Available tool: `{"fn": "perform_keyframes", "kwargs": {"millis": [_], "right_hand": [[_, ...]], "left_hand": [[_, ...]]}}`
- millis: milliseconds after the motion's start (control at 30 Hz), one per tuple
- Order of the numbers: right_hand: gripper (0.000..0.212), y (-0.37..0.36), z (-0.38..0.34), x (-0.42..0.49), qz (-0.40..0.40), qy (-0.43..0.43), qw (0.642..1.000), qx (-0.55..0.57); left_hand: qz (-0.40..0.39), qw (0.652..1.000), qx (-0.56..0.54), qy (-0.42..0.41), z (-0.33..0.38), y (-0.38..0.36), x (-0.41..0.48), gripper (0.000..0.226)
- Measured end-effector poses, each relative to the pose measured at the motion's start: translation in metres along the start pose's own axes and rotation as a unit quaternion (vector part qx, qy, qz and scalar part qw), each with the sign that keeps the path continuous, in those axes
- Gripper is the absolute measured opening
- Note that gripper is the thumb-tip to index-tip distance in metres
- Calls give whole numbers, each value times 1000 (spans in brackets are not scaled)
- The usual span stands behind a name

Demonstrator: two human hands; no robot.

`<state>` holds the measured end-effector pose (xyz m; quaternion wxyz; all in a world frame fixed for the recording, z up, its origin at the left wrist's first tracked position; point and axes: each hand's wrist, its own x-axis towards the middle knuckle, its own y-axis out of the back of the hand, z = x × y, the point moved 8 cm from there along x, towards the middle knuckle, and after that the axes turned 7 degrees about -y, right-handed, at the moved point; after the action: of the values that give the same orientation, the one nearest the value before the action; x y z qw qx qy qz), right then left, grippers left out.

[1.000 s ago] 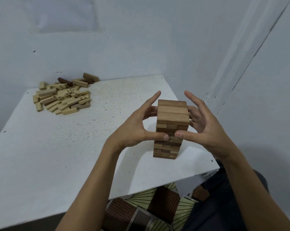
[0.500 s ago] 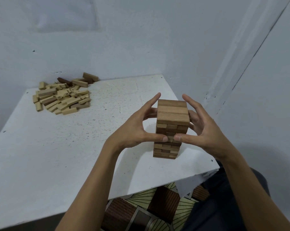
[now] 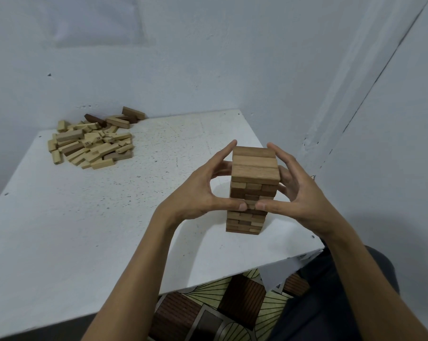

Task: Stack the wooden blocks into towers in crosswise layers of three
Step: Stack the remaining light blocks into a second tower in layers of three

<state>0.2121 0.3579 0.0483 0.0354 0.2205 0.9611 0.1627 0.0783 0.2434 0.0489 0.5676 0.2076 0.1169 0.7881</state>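
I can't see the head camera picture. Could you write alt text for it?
A left hand and a right hand cup a tower of wooden blocks on a white table, thumbs nearly meeting on its front face, fingers straight along its sides. A pile of loose blocks lies at the table's far left corner.

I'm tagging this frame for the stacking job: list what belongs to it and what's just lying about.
Job: tower; pile of loose blocks; left hand and right hand, fingers against the tower; table.
Lying about: patterned floor; paper scrap under the table's near corner; wall.
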Motion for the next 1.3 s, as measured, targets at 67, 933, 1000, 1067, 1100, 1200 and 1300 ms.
{"fn": "perform_keyframes", "kwargs": {"millis": [67,933,1000,1067,1100,1200,1300], "right_hand": [[103,0,1,0,-1,-1,1000,-1],[104,-10,46,-2,-9,-55,997,-51],[103,-11,51,-2,-5,-57,997,-57],[104,-12,55,-3,-3,-59,996,-64],[104,-13,57,-2,-3,-61,996,-69],[103,-15,61,-3,-11,-59,994,-87],[101,-17,65,-4,-17,-54,993,-101]], "left_hand": [[1,1000,-1,0,0,0,0,112],[-16,999,10,46,-42,-17,-11,107],[-17,999,10,48,-44,-18,-12,107],[-17,999,11,51,-46,-19,-12,108],[-17,998,12,52,-47,-19,-13,108],[-22,998,18,53,-49,-21,-15,106],[-24,998,21,58,-52,-23,-17,104]]}}
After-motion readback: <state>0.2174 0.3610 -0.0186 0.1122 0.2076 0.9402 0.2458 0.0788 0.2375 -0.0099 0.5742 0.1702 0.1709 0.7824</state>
